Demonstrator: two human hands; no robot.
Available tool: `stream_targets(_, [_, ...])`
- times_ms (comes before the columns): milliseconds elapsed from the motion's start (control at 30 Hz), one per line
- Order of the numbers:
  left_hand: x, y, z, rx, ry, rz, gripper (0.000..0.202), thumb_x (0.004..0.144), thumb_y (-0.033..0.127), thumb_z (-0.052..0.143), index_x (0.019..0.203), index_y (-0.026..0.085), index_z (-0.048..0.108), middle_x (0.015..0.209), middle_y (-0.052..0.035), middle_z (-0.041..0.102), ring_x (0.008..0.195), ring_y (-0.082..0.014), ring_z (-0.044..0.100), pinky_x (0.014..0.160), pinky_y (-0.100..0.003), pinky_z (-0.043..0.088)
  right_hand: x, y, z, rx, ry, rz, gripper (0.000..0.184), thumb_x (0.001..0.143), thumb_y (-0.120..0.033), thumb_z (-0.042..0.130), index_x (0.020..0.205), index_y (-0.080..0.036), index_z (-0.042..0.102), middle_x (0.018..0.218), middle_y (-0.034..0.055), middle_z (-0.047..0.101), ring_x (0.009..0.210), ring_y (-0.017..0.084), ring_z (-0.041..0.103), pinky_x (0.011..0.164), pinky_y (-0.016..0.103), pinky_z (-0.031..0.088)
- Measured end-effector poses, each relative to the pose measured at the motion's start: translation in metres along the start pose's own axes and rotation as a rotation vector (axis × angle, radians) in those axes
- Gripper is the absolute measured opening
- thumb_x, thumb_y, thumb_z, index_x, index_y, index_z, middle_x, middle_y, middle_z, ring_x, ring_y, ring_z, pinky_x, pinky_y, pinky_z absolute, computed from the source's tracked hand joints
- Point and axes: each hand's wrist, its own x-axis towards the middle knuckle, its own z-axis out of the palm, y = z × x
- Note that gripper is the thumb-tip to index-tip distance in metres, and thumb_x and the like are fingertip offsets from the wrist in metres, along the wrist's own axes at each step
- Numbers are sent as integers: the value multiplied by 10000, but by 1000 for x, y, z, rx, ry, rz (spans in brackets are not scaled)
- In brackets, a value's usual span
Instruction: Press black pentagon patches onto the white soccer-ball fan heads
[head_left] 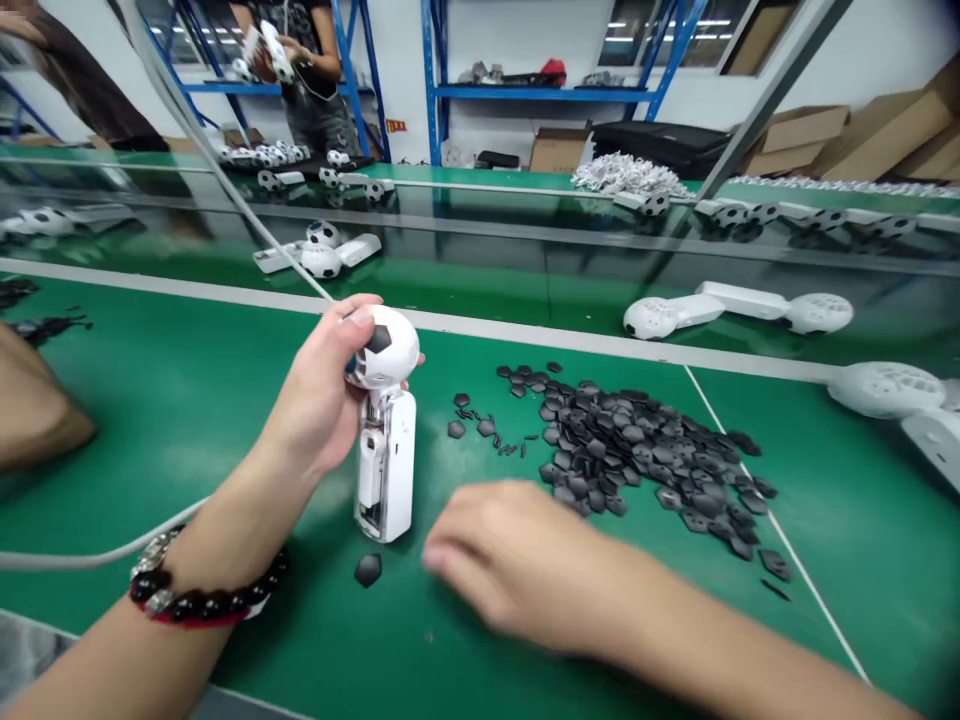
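My left hand is shut on a white plastic device with a soccer-ball head, holding it upright by the ball. Its white body has an opening in the side that shows inner parts, and its base rests on or just above the green mat. A single black pentagonal patch lies below the device. My right hand is blurred above the mat, close to a spread pile of black pentagonal patches. I cannot tell whether it holds anything.
A white cable crosses the mat under my left forearm. A co-worker's hand is at the left edge. White soccer-ball assemblies lie beyond a grey strip, with another assembly at the right. A person stands at the back.
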Motion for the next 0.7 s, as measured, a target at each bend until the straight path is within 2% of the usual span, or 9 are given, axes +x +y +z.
stream_targets(33, [2,1,-2,-3,18,-9,413,698,410,835,992,220,615,852,-33,646,685,-244,705,430,-232,515,2,-6,17,-215,-3,-131,71,903,-184,661,881,-146,717,850,77,709,733,221,651,581,314,478])
stream_targets(100, [4,3,-3,4,37,-16,388,720,416,795,1001,214,619,877,-50,658,679,-249,710,427,-239,515,9,-17,46,-456,68,-286,114,855,-193,724,932,-113,699,825,97,676,732,244,640,535,332,482])
stream_targets(200, [2,4,-3,22,33,-17,404,736,436,782,1031,211,625,915,-60,680,695,-245,719,454,-229,529,22,-25,70,-574,117,-314,123,849,-221,747,836,-117,682,743,100,634,671,239,613,449,319,440])
stream_targets(300, [0,6,-3,29,1,-33,472,702,462,807,1053,201,629,930,-59,685,709,-240,717,501,-232,558,26,-25,71,-562,82,-269,146,859,-224,734,767,-146,651,735,93,625,649,244,615,409,317,376])
stream_targets(433, [0,7,-4,26,-34,-70,537,619,382,853,1071,208,620,894,-37,672,683,-212,682,519,-234,570,18,-21,49,-502,40,-184,210,770,-182,827,853,-139,640,825,77,659,682,233,630,411,319,311])
stream_targets(500, [0,5,-3,22,-36,-99,549,607,348,879,1065,217,607,879,-25,661,684,-214,676,510,-236,573,14,-15,27,-427,88,-193,192,824,-197,806,868,-149,626,844,50,678,678,194,628,446,301,347])
stream_targets(567, [-1,1,0,11,-41,-156,520,652,348,882,1065,215,596,875,-28,653,704,-236,689,504,-257,587,10,-6,-1,-337,190,-294,141,961,-245,684,878,-156,612,819,18,691,645,140,613,508,266,416])
stream_targets(600, [-3,-2,3,2,-45,-198,476,710,353,856,1078,212,589,875,-34,653,712,-248,698,506,-272,595,8,-1,-16,-328,267,-396,167,1014,-255,608,884,-150,612,798,17,693,647,127,613,540,250,444])
stream_targets(700, [-10,-9,15,-43,-63,-347,266,937,330,645,1160,211,562,871,-54,660,702,-243,713,524,-285,606,4,15,-54,-535,475,-645,281,1059,-147,439,865,-133,641,765,56,710,641,138,625,589,260,486])
